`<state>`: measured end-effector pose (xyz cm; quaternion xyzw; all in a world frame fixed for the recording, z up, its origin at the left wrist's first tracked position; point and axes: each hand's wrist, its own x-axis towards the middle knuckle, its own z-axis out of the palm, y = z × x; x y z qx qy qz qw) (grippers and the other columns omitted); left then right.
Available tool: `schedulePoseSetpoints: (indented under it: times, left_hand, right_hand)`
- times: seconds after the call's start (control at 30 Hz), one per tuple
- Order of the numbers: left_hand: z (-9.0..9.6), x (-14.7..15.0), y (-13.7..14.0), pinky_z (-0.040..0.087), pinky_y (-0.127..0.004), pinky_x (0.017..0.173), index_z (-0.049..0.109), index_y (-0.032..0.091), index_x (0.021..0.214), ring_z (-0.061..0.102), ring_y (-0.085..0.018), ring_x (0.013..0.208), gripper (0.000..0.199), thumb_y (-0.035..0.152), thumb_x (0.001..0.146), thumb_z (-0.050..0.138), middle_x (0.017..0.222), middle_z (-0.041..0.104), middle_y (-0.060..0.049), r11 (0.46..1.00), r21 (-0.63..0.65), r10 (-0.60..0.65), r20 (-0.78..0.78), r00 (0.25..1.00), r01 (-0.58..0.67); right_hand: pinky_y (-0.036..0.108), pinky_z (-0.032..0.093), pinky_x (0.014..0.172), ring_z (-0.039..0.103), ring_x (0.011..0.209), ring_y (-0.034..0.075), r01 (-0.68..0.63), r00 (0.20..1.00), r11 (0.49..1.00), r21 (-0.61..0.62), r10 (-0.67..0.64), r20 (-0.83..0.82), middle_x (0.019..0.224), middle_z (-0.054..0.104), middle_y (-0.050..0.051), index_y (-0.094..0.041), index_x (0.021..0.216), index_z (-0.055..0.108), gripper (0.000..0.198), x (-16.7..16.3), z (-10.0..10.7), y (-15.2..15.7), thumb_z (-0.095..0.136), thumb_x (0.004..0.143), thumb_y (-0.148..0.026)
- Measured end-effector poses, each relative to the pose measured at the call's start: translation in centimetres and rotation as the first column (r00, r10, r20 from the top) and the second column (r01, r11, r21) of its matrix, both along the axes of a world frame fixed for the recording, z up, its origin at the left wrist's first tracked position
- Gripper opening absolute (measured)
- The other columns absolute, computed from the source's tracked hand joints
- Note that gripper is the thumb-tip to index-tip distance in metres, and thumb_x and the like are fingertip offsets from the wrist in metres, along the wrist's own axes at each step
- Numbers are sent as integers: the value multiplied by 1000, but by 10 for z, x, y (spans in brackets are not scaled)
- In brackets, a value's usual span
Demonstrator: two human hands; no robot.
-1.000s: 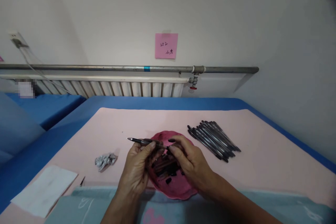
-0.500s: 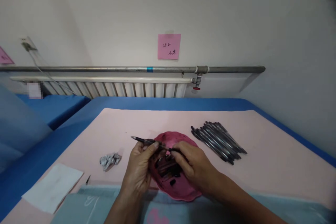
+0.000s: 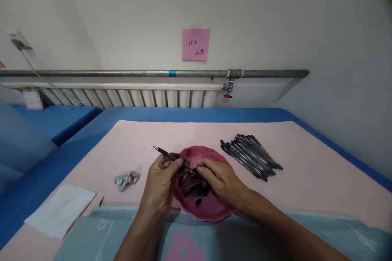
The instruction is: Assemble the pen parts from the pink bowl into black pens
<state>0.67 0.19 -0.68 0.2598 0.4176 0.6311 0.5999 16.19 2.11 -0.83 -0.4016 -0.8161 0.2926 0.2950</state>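
My left hand (image 3: 159, 184) is closed around a pen (image 3: 163, 152) with a dark grip, its silver tip pointing up and to the left. At the pen's other end, my right hand (image 3: 223, 179) pinches the dark back part between thumb and fingers. Whether that part is joined to the barrel or apart from it, I cannot tell. Both hands are over a pink scalloped dish (image 3: 211, 214) holding several dark pen pieces, ink-smeared inside. To the right of the dish lies a row of clear-barrelled pens (image 3: 249, 157) with black ends.
Left of my hands lie a crumpled tissue (image 3: 126, 180), a folded white sheet (image 3: 61, 210) and a small dark pointed piece (image 3: 101, 201). A pink mat (image 3: 309, 179) covers the blue table (image 3: 196, 114). A light-blue cloth (image 3: 101, 232) runs along the near edge.
The view has tilted slightly downward. My right hand has shifted a little left along the pen's back end; the left hand keeps its hold on the pen.
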Motion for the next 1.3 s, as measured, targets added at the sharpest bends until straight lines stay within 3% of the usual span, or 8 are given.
schedulePoseSetpoints:
  times: [0.27,0.43,0.53,0.63,0.8,0.97,1.13,1.3]
  left_hand:
    - [-2,1,-1,49,-21,57,55,12,75,59,-10,54,22,19,61,71,62,63,0,1000,12,17,-39,999,-17]
    - [-1,-3,1,47,-20,58,57,12,75,59,-9,57,21,20,61,70,63,63,0,998,34,51,-54,997,-49]
    - [0,-10,3,45,-20,57,58,13,78,58,-9,56,23,24,61,70,62,61,1,991,23,131,-95,987,-129]
    - [1,-13,4,43,-20,51,60,15,82,54,-9,52,25,28,63,68,61,59,3,990,-10,139,-125,982,-141]
    - [2,-6,1,34,-17,45,63,15,79,44,-6,46,18,26,65,64,54,53,5,994,-30,96,-168,981,-102]
    - [3,-4,-1,30,-16,44,63,15,81,42,-6,47,18,28,67,63,56,52,4,998,-29,49,-178,983,-55]
    - [3,-4,-1,26,-16,42,61,15,76,38,-5,47,17,30,70,60,53,47,6,1000,-25,-23,-259,965,17]
    - [3,-6,-4,18,-18,39,52,16,65,28,-5,40,25,39,74,54,49,38,8,989,-88,-143,-323,935,121]
  right_hand:
    - [26,39,58,51,64,14,-18,996,994,108,8,89,70,57,1,-19,74,50,9,-1,-2,-2,46,82,-21]
    - [25,41,62,53,67,13,-46,999,999,16,45,10,74,58,0,-19,78,52,12,-1,0,1,43,84,-24]
    - [25,42,64,54,69,13,74,997,997,2,-74,-37,76,59,1,-19,83,53,14,6,1,11,41,85,-25]
    - [27,42,66,53,70,14,138,985,985,105,-147,85,75,59,2,-18,79,55,14,12,-6,22,42,82,-20]
    - [36,40,76,52,82,21,-144,907,958,249,27,419,86,62,8,-16,86,60,21,11,-21,26,47,72,-8]
    - [38,40,70,52,77,23,-157,839,947,281,-23,544,80,61,10,-15,79,62,17,10,-20,25,50,70,-8]
    - [36,40,70,51,76,21,-174,882,941,290,18,471,78,60,7,-18,76,59,16,13,-17,27,47,73,-8]
    - [31,41,74,52,81,17,-42,983,973,228,0,184,85,59,4,-18,85,55,12,18,-6,30,45,79,-13]
